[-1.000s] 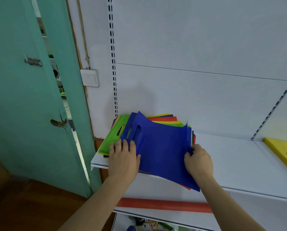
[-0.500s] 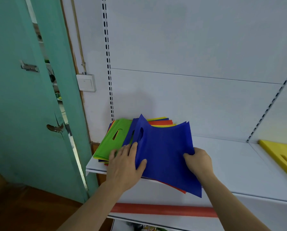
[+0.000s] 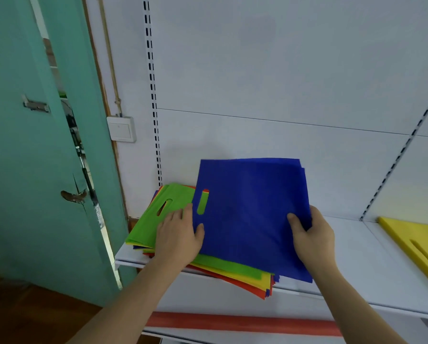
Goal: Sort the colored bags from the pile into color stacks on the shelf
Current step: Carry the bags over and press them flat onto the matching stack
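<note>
While I watch from the head camera, both bare arms reach up from the bottom of the view to a white shelf [image 3: 371,276]. Nearest to me, the left hand [image 3: 177,234] lies flat on the pile [image 3: 156,219] with its fingers spread, pressing down on the green bag on top, its thumb touching the left edge of a blue bag [image 3: 251,207]. The right hand [image 3: 312,235] pinches that blue bag at its right edge, thumb on the front face and fingers curled behind. There may be more than one blue sheet in that pinch, since a second edge shows at the upper right corner; I cannot tell for sure.

The blue bag is tilted up off the pile, its far edge raised toward the back wall [image 3: 257,70], its near corner hanging past the shelf lip. Green shows through its cut-out handle slot.

I judge the step in hand to be lifting the blue bag away. To do it well I would keep the left palm holding the pile down so the thin sheets below do not drag along, and draw the bag up and to the right.

The shelf holds the mixed pile at its left end: green, yellow, orange-red and blue layers fanned out. Well apart at the far right lies a yellow bag [image 3: 416,244]. No blue stack is in view.

Farther left stand a teal door [image 3: 22,170] and a wall switch [image 3: 121,129].
</note>
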`<state>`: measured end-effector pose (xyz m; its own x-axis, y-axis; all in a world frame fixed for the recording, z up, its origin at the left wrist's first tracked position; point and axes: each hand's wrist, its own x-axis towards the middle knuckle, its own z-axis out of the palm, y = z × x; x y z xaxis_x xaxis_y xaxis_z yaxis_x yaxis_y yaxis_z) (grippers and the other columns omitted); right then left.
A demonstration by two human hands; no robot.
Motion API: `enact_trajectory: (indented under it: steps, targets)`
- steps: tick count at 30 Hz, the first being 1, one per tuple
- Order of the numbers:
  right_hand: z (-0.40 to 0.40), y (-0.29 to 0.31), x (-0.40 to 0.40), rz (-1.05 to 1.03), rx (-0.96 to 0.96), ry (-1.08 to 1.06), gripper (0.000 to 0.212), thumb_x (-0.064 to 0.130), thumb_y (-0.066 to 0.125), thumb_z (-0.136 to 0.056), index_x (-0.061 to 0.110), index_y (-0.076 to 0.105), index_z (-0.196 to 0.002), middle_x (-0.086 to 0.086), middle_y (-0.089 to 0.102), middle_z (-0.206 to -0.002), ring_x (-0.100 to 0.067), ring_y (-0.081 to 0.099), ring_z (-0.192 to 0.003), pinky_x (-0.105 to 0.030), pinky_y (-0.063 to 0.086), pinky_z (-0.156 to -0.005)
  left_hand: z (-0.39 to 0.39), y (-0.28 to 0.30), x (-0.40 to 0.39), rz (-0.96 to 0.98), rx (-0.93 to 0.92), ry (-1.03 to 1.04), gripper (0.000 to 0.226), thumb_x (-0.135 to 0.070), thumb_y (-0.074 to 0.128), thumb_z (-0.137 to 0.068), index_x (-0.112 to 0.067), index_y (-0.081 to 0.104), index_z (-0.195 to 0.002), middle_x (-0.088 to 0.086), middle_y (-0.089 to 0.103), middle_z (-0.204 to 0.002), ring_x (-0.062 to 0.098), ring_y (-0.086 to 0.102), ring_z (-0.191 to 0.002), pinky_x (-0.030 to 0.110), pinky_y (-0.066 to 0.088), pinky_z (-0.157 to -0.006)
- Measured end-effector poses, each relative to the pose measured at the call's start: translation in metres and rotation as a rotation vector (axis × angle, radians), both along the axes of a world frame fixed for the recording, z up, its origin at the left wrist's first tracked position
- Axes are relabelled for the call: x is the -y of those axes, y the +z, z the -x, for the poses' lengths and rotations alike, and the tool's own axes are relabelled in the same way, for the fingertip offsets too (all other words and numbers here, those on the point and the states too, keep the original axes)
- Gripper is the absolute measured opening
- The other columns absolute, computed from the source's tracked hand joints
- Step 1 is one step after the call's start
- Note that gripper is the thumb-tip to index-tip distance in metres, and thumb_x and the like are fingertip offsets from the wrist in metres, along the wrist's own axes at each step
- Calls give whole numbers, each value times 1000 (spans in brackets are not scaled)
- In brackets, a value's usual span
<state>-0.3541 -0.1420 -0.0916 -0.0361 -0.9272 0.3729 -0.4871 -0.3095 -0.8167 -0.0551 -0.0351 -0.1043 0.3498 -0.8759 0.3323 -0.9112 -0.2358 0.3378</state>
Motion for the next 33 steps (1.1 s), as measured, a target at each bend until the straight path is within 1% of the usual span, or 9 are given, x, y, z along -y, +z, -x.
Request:
enact_trajectory:
  steps: [4, 7, 11, 13, 18, 21, 25, 27, 33]
  targets:
    - [1, 8, -7, 72, 98, 17, 21, 39, 67, -101, 37, 50, -88, 14, 64, -84, -9, 60, -74, -33, 44, -59, -3, 21, 22, 214, -511, 28, 50, -39, 54, -107, -29, 38, -153, -18, 61, -119, 13, 66, -108, 33, 51, -81]
    - [0, 19, -10, 108, 125, -13, 26, 45, 69, -99, 33, 48, -88, 10, 61, -81, -13, 58, -71, -35, 45, -58, -10, 37, 39, 373, -895, 27, 41, -25, 52, -110, -36, 45, -148, -13, 73, -106, 8, 71, -92, 26, 50, -68]
    - [-3, 27, -16, 142, 134, -77, 25, 56, 62, -99, 35, 48, -92, 12, 62, -83, -11, 59, -72, -36, 46, -57, -8, 47, 46, 480, -790, -108, 36, -16, 54, -108, -39, 52, -135, -13, 76, -102, 0, 70, -95, 26, 51, -75]
    - [-3, 18, -21, 94, 92, -62, 11, 44, 60, -100, 42, 50, -98, 19, 65, -90, -7, 61, -77, -36, 45, -59, -7, 40, 44, 453, -733, -133, 36, -14, 55, -107, -35, 53, -137, -17, 73, -110, -3, 67, -100, 28, 52, -80]
    - [1, -7, -37, 65, -60, -123, 35, 12, 59, -97, 47, 51, -98, 25, 64, -89, -4, 60, -82, -29, 42, -62, -7, 22, 41, 382, -642, -206, 29, -18, 49, -110, -31, 56, -135, -17, 68, -118, 1, 66, -102, 14, 49, -71]
    - [7, -2, -51, 107, -38, -232, 40, 15, 60, -99, 45, 52, -124, 36, 63, -103, 6, 61, -93, -20, 44, -68, 0, 29, 47, 425, -665, -231, 27, -18, 49, -110, -30, 57, -133, -22, 67, -112, -2, 66, -97, 10, 47, -64]
    - [33, 2, -84, 155, -55, -348, 63, 18, 57, -101, 50, 35, -150, 23, 68, -104, -2, 66, -88, -23, 51, -68, 32, 32, 53, 423, -701, -322, 46, -10, 51, -107, -36, 45, -144, -21, 70, -112, 0, 69, -94, 18, 54, -68]
    - [54, -1, -103, 181, -101, -405, 62, 18, 58, -102, 48, 38, -152, 18, 68, -112, -4, 65, -90, -26, 52, -72, 57, 28, 53, 425, -710, -388, 56, -5, 51, -105, -40, 39, -148, -13, 70, -122, 11, 71, -99, 35, 59, -76]
    - [144, -11, -153, 208, -194, -600, 41, 12, 58, -102, 33, 61, -138, 21, 59, -124, 6, 57, -106, -13, 41, -83, 158, 20, 60, 402, -697, -527, 40, -3, 54, -102, -23, 53, -136, -1, 64, -134, 19, 61, -118, 29, 46, -92]
